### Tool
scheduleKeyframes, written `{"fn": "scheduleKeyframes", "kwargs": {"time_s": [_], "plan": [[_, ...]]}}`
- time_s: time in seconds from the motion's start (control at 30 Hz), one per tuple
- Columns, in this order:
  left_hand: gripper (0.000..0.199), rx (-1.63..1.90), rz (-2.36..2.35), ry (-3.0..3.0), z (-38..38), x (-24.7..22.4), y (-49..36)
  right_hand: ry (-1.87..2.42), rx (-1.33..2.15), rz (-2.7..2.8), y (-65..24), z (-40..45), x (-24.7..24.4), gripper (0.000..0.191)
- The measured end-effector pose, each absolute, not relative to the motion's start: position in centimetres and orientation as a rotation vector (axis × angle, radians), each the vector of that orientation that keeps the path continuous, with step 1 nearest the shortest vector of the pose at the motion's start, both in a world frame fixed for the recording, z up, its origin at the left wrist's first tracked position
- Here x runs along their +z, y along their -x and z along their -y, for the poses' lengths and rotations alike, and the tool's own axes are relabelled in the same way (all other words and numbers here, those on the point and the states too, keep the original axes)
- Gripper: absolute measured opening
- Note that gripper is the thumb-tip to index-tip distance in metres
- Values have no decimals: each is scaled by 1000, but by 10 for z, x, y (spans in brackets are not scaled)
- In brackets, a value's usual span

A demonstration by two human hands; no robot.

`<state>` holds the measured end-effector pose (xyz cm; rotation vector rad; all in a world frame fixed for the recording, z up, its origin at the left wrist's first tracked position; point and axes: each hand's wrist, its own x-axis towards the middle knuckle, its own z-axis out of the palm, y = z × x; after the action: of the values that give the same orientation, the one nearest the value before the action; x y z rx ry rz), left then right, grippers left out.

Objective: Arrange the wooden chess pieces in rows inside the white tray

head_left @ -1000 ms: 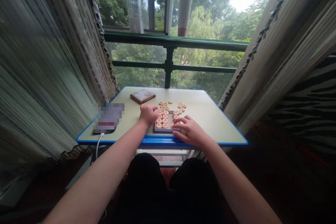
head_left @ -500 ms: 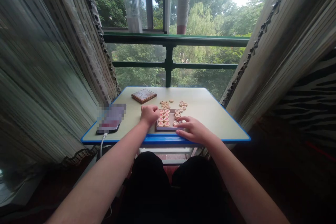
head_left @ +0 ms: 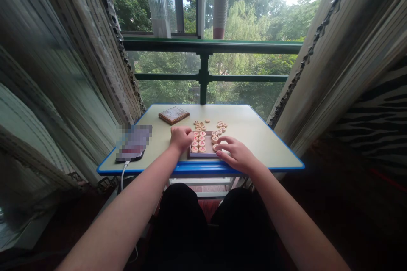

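A shallow box (head_left: 208,155) on the table holds wooden xiangqi pieces. Red-marked pieces (head_left: 199,143) stand in two columns along its left side, and dark-marked pieces (head_left: 215,136) line its right side. My left hand (head_left: 181,138) is closed at the box's left wall; its fingertips are hard to see. At the front right corner, the thumb and fingers of my right hand (head_left: 234,153) close around one xiangqi piece (head_left: 215,147), partly covering it. Bare box floor shows between the two groups.
Behind the box lie loose xiangqi pieces (head_left: 199,126) and another cluster (head_left: 221,125). A flat brown-edged case (head_left: 174,114) lies at the back left. A phone (head_left: 133,146) with a white cable (head_left: 124,172) rests at the left edge of the blue-rimmed table (head_left: 267,148).
My right hand has shifted slightly right, and the piece at its fingers has moved right toward the box's corner. The left hand stays at the box's left wall.
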<state>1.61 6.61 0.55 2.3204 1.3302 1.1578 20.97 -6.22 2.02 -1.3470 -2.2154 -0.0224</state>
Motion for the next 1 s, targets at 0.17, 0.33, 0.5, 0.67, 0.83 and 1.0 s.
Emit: {"fn": "scheduleKeyframes", "kwargs": {"time_s": [0.17, 0.33, 0.5, 0.67, 0.83, 1.0], "plan": [[22, 1149, -1357, -2319, -66, 7, -17, 1336, -80, 2220, -209, 63, 21, 29], [22, 1159, -1343, -2334, -65, 7, -17, 1326, -89, 2288, -207, 62, 20, 28], [22, 1171, -1351, -2347, -65, 7, -16, 1339, -87, 2279, -207, 61, 19, 29], [23, 1176, -1341, -2357, -66, 6, -17, 1361, -80, 2276, -207, 60, 19, 29], [23, 1178, -1333, -2365, -66, 6, -18, 1361, -97, 2268, -207, 59, 19, 27], [22, 1147, -1363, -2365, -65, 8, -19, 1364, -129, 2261, -206, 58, 18, 26]]}}
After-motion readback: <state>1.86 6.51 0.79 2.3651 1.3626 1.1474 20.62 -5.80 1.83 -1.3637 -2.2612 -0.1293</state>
